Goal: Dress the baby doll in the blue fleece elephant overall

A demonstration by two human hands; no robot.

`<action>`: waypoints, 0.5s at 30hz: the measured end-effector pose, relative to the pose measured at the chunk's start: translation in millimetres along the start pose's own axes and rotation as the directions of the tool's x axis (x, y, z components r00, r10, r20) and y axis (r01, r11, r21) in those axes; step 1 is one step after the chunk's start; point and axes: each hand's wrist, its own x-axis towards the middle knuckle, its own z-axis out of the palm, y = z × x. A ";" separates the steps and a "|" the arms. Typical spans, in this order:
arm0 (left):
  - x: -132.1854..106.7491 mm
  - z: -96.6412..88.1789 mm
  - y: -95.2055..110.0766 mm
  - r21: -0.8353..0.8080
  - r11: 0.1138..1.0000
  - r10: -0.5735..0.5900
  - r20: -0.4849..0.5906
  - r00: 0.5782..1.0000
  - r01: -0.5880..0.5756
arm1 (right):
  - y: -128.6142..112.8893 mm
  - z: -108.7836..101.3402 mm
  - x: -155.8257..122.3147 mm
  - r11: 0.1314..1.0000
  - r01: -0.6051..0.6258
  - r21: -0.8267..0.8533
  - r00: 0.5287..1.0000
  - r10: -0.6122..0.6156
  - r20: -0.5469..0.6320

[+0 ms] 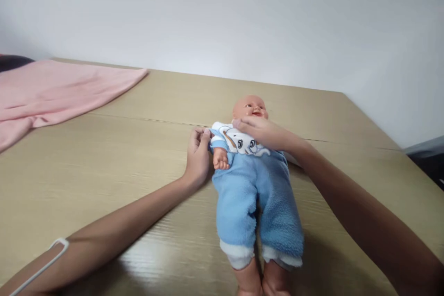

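A baby doll [256,189] lies on its back on the table, head away from me and feet at the bottom edge of the view. It wears fluffy blue trousers [239,208] with white cuffs and a white top [242,142] with an animal face on it. At the doll's sleeve on the left, my left hand [199,157] pinches the blue edge of the cloth between thumb and fingers. My right hand [263,132] rests flat across the doll's upper chest, just under its chin, fingers stretched out. The doll's other arm is hidden behind my right hand and forearm.
Pink cloth [65,90] is spread over the far left of the wooden table [156,148], with a dark item [14,62] behind it. A pale wall [222,23] rises beyond the table. Something dark [428,157] sits past the right edge. A white cord [45,263] hangs at lower left.
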 end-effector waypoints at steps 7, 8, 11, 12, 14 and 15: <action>27.4 -9.2 2.7 0.078 0.987 -0.144 0.085 0.986 0.138 | 19.4 28.9 -6.0 0.980 0.074 0.184 0.981 -0.038 -0.192; 30.7 -10.2 3.5 0.129 0.988 -0.094 0.095 0.991 0.081 | 24.3 30.1 -5.8 0.966 0.065 0.249 0.975 -0.009 -0.220; 41.4 -12.2 7.5 0.216 0.976 -0.061 0.190 0.980 0.019 | 37.6 30.6 -6.7 0.924 0.016 0.382 0.972 0.076 -0.224; 45.0 -12.3 9.2 0.223 0.974 -0.079 0.220 0.972 0.029 | 41.2 30.4 -7.1 0.911 0.006 0.412 0.974 0.089 -0.211; 51.9 -11.5 11.6 0.208 0.974 -0.134 0.238 0.962 0.084 | 46.8 30.2 -7.0 0.894 0.008 0.449 0.979 0.085 -0.187; 55.1 -10.3 11.7 0.197 0.973 -0.168 0.228 0.959 0.124 | 48.9 30.3 -6.6 0.891 0.015 0.453 0.980 0.076 -0.182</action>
